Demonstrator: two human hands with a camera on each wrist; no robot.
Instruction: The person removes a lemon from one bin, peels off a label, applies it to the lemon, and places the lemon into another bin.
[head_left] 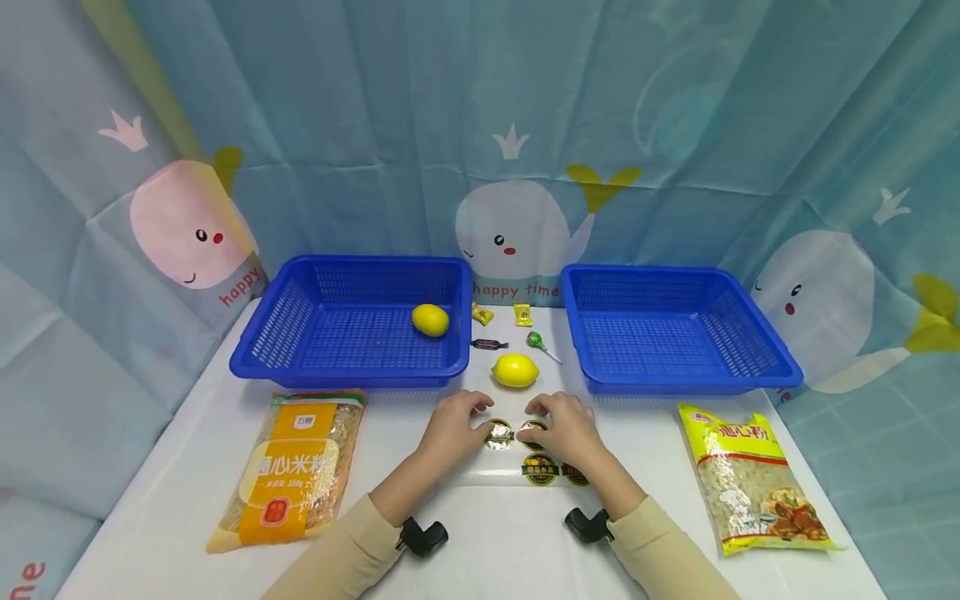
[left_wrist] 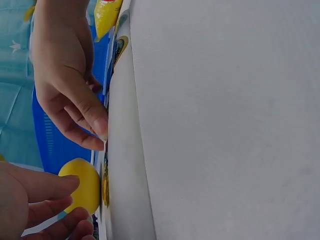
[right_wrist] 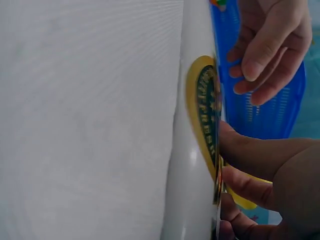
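Note:
A clear sheet of round black-and-gold stickers (head_left: pixel 540 469) lies on the white table. Over its upper left part is my left hand (head_left: pixel 455 425), its fingers bent loosely with a gap to the thumb. My right hand (head_left: pixel 567 427) is at the sheet's upper middle, thumb tip on the edge of a sticker (head_left: pixel 534 434) and index finger apart from it. Seen from the right wrist, the right thumb (right_wrist: pixel 250 150) meets the sheet close to a large sticker (right_wrist: pixel 200 115). A yellow lemon (head_left: pixel 515 370) sits just beyond both hands.
Two blue baskets stand behind: the left basket (head_left: pixel 352 377) holds a lemon (head_left: pixel 431 320), the right basket (head_left: pixel 675 383) stands opposite. Between them lie wrapped candies (head_left: pixel 490 344) and a lollipop (head_left: pixel 534 340). Noodle bags flank the sheet, an orange bag (head_left: pixel 292 467) left and a yellow bag (head_left: pixel 753 483) right.

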